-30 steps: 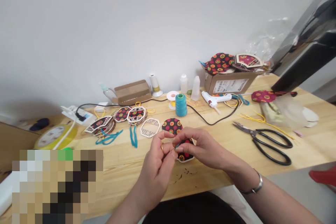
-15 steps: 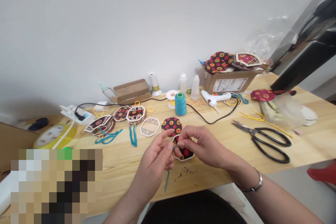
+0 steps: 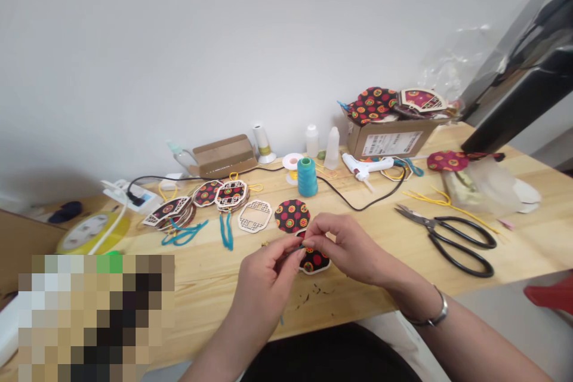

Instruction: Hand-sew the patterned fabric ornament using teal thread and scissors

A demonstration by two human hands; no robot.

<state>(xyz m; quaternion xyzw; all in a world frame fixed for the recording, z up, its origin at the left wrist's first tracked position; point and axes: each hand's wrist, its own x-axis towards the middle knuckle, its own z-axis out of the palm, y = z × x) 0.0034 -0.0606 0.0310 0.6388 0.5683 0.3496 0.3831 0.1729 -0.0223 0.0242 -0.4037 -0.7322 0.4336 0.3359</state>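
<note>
Light wooden table (image 3: pixel 206 292). Patterned fabric round (image 3: pixel 292 215) laid flat at middle, pale lattice frame (image 3: pixel 253 227) just beside; pale-rimmed fabric piece (image 3: pixel 316 260) set nearer front edge. Black-handled scissors (image 3: pixel 431 224), yellow cords (image 3: pixel 447 200) laid at right. Along back: teal thread cone (image 3: pixel 307 179) stood upright, white glue gun (image 3: pixel 364 166), cardboard box (image 3: pixel 388 140) placed.

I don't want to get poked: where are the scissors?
In the head view, the scissors lie right of the right hand, just below the yellow cord.
</note>
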